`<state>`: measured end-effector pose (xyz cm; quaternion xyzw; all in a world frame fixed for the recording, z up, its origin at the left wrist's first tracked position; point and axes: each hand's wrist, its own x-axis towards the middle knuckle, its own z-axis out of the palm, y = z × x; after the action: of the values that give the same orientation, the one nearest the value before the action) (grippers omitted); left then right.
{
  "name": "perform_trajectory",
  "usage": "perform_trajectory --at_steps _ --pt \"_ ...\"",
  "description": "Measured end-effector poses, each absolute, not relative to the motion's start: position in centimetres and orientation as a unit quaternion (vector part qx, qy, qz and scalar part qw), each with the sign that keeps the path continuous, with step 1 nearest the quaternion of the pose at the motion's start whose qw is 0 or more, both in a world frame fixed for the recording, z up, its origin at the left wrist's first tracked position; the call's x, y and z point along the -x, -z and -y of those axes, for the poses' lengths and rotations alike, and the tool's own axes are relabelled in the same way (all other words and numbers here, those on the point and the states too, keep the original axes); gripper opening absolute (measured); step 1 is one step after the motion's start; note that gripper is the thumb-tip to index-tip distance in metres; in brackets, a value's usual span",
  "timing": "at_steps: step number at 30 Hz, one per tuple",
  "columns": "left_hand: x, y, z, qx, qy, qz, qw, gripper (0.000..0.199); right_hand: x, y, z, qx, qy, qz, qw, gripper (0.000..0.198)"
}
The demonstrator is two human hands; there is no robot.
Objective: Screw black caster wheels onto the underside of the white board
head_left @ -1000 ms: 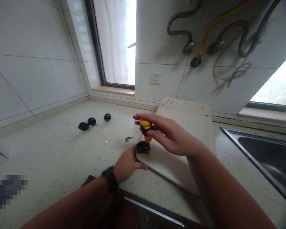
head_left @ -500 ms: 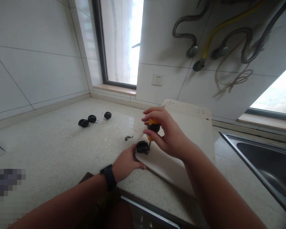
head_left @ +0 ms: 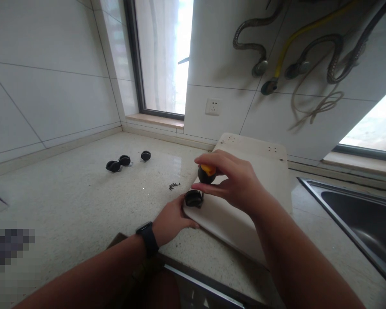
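Note:
In the head view, my right hand (head_left: 233, 178) is closed around the stubby yellow-and-black handle of a screwdriver (head_left: 206, 174). The handle points up, and its thin shaft goes down beside a black caster wheel (head_left: 193, 198). That caster stands on the near left corner of a white board (head_left: 227, 225) lying flat on the counter. The tip of the shaft is hidden behind the caster. My left hand (head_left: 170, 219), with a dark watch on its wrist, grips the edge of the board at this corner, thumb along the front side. Small dark screws (head_left: 174, 186) lie in a pile just beyond it.
Three more black casters, one of them nearest the window (head_left: 146, 155), rest on the speckled counter (head_left: 83, 201) at the left. A steel sink (head_left: 357, 219) is set in at the right. Behind, the tiled wall carries a socket (head_left: 212, 107) and hoses (head_left: 283, 56).
My right hand has turned slightly on the screwdriver handle, its fingers now straighter and its thumb flatter. The left hand, board and caster stay in place.

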<state>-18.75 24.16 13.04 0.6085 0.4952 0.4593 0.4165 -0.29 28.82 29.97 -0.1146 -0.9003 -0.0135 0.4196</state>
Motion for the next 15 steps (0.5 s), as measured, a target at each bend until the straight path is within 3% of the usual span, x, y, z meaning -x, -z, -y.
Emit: perform_trajectory --at_steps 3,5,10,12,15 --pt "18.7 -13.2 -24.1 -0.605 -0.455 -0.495 0.426 0.072 0.6 -29.3 -28.9 0.141 0.124 0.859 0.475 0.027" --pt "18.7 -13.3 -24.0 -0.606 -0.456 -0.491 0.429 0.071 0.6 -29.3 -28.9 0.154 0.121 0.864 0.464 0.028" --pt "18.5 -13.3 -23.9 -0.606 -0.472 -0.472 0.433 0.074 -0.3 -30.6 -28.5 0.075 -0.104 0.936 0.327 0.064" --pt "18.5 -13.3 -23.9 -0.605 -0.469 -0.474 0.436 0.074 -0.6 -31.0 -28.5 0.056 -0.165 0.938 0.3 0.066" --pt "18.8 -13.4 -24.1 -0.608 -0.458 -0.485 0.431 0.075 -1.0 -31.0 -28.8 0.085 -0.167 0.934 0.303 0.057"
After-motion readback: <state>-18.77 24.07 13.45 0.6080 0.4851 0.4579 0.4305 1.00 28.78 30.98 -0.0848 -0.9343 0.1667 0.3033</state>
